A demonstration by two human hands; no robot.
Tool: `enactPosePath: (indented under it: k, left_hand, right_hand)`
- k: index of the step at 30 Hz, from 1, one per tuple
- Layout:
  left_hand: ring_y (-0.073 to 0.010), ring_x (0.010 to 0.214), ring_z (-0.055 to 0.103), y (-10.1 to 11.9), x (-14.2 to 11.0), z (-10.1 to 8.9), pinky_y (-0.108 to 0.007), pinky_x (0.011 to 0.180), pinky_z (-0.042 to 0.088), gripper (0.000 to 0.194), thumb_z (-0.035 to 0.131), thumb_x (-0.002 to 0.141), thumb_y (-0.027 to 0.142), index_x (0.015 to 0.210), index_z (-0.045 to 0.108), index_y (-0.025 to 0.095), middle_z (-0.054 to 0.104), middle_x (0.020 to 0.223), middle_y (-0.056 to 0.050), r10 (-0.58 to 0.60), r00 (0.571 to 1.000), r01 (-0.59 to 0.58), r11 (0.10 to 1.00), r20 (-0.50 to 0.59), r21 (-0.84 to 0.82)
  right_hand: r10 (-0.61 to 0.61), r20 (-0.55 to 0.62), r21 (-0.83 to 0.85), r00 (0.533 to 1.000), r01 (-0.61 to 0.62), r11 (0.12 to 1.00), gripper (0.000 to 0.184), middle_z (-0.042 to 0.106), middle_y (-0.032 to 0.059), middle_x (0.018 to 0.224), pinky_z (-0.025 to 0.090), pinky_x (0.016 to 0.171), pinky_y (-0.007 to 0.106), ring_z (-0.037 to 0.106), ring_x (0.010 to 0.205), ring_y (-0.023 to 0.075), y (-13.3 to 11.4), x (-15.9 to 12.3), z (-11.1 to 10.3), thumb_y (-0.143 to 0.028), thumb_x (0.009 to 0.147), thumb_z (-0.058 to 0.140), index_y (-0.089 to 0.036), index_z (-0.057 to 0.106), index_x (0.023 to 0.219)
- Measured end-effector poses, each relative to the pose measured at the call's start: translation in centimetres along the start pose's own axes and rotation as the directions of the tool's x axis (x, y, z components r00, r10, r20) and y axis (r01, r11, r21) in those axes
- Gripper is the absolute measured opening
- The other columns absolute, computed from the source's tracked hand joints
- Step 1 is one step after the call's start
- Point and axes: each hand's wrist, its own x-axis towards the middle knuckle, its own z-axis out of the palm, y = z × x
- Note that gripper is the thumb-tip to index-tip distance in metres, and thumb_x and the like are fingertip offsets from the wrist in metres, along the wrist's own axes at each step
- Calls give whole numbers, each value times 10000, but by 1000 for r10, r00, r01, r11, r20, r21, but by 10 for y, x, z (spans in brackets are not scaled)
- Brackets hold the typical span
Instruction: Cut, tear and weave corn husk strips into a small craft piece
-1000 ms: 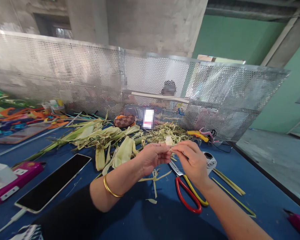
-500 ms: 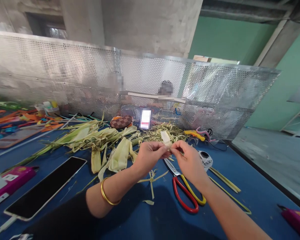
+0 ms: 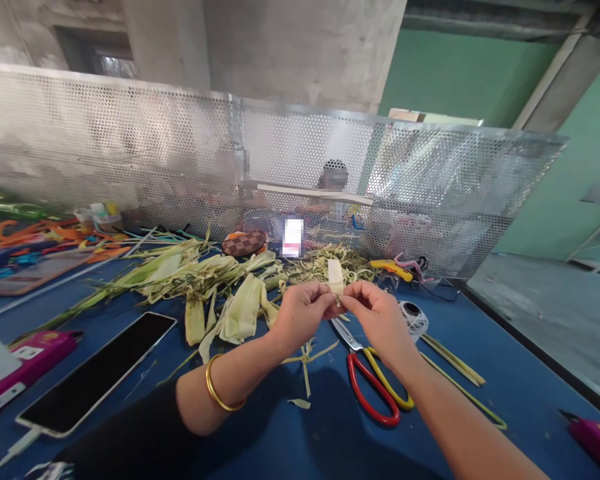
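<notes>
A short, pale piece of corn husk (image 3: 335,275) stands up between my fingertips above the table. My left hand (image 3: 305,308) pinches its lower end from the left, thumb against fingers. From the other side my right hand (image 3: 373,313) pinches the same end, the two thumbs almost touching. Fingers hide the lowest part of the strip. Below the hands lie scissors (image 3: 373,387) with one red and one yellow handle, blades partly under my right hand. A knotted husk piece with thin arms (image 3: 306,360) rests on the blue table under my left wrist.
Husks (image 3: 243,310) lie heaped left of my hands, with shredded strips (image 3: 310,265) behind. A phone (image 3: 100,373) on a cable and a magenta power strip (image 3: 27,373) are at left. A white tape roll (image 3: 413,321) sits at right. A perforated metal screen (image 3: 300,147) stands behind.
The husk piece has turned from leaning left to nearly upright between my fingers. Both hands keep their pinch in nearly the same place. The whole view has shifted slightly.
</notes>
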Motion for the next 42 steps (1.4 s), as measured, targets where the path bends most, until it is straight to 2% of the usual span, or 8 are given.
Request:
enactPosePath:
  k: [5, 12, 15, 17, 21, 29, 35, 42]
  left_hand:
    - [-104, 601, 538, 0, -1, -4, -215, 605, 419, 209, 533, 799, 251, 610, 574, 172, 608, 607, 9, 167, 986, -166, 958, 12, 233]
    - [-86, 546, 532, -2, 2, 2, -215, 578, 445, 125, 669, 651, 237, 625, 576, 156, 590, 575, 18, -73, 997, 65, 977, -32, -204]
    - [-85, 524, 533, 1, 2, 1, -217, 566, 451, 149, 702, 618, 246, 597, 588, 153, 599, 560, 9, -160, 986, 140, 950, -51, -278]
    - [-85, 510, 529, 3, 2, -1, -223, 563, 457, 161, 715, 609, 268, 592, 599, 157, 600, 557, 7, -211, 976, 186, 929, -45, -320]
    - [-86, 507, 523, 4, 0, -2, -230, 569, 458, 178, 724, 602, 289, 595, 611, 152, 596, 563, -1, -265, 964, 242, 896, -12, -371]
    - [-94, 559, 542, 9, -6, 2, -235, 610, 448, 204, 734, 601, 294, 628, 607, 137, 616, 604, -20, -291, 957, 270, 879, 6, -392]
    - [-105, 642, 585, 8, -3, 1, -248, 693, 468, 233, 778, 549, 261, 644, 609, 131, 610, 636, 1, -276, 960, 268, 848, 50, -457]
    - [-82, 566, 554, 2, -2, 5, -226, 630, 463, 188, 767, 548, 233, 582, 605, 143, 591, 564, 22, -206, 973, 142, 892, -106, -430]
  right_hand:
    - [3, 69, -57, 998, 1, 998, 199, 590, 1, 617, 411, 651, 305, 524, 629, 164, 4, 0, -4, -342, 778, 511, -198, 548, 645]
    - [23, 86, -44, 996, -20, 999, 217, 602, 0, 593, 429, 635, 305, 542, 603, 163, 8, 2, -2, -357, 791, 520, -195, 561, 652]
    - [-77, 23, -67, 997, 78, 995, 159, 614, 3, 644, 447, 627, 293, 562, 625, 163, 7, 1, -2, -329, 791, 557, -195, 573, 707]
    - [-255, -40, -167, 966, 246, 955, 94, 619, 11, 715, 458, 659, 292, 576, 685, 166, 7, 0, -3, -286, 797, 579, -204, 581, 751]
    - [-560, 9, -322, 828, 533, 783, 89, 621, 35, 821, 473, 713, 299, 595, 777, 171, 7, -2, -5, -216, 855, 543, -228, 624, 819]
    - [-630, 11, -381, 776, 586, 715, 124, 610, 40, 834, 481, 723, 321, 584, 801, 178, 16, -1, -5, -188, 884, 504, -230, 615, 849]
    - [-595, 8, -389, 804, 551, 738, 137, 601, 43, 829, 457, 765, 324, 570, 835, 191, 16, -2, -3, -205, 893, 467, -222, 564, 798]
    - [-388, -33, -299, 921, 361, 883, 120, 587, 20, 760, 429, 691, 295, 545, 728, 176, 9, -5, 3, -254, 882, 461, -225, 515, 779]
